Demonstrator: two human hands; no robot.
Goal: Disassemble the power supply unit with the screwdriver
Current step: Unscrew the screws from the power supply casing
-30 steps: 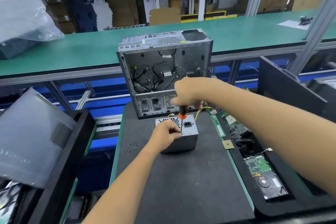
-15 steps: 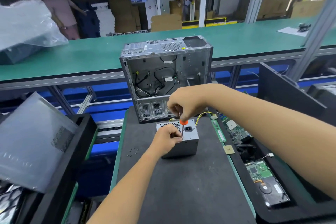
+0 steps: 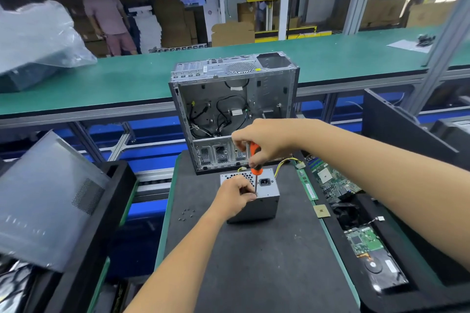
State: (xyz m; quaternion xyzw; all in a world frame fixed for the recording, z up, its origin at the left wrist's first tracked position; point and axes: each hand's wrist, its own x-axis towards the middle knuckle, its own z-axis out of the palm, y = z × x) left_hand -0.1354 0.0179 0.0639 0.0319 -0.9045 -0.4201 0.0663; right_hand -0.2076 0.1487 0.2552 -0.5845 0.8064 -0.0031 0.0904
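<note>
The grey metal power supply unit (image 3: 264, 203) stands on the black mat (image 3: 254, 262), its vented face with a power socket turned upward. My right hand (image 3: 264, 143) grips the orange handle of the screwdriver (image 3: 255, 160), held upright with its tip at the unit's top edge. My left hand (image 3: 235, 194) rests on the unit's left side, fingers curled, pinching at the screwdriver's shaft near the tip. Yellow and black wires (image 3: 287, 162) trail from the unit's back.
An empty computer case (image 3: 234, 99) stands open behind the unit. Several small screws (image 3: 187, 213) lie on the mat at left. A RAM stick (image 3: 309, 188), CPU chip (image 3: 321, 211), motherboard (image 3: 335, 183) and hard drive (image 3: 376, 264) lie at right. A side panel (image 3: 45, 201) leans at left.
My right hand has shifted on the screwdriver handle, so more of the orange grip shows. The left hand stays at the shaft. My view has tilted up a little.
</note>
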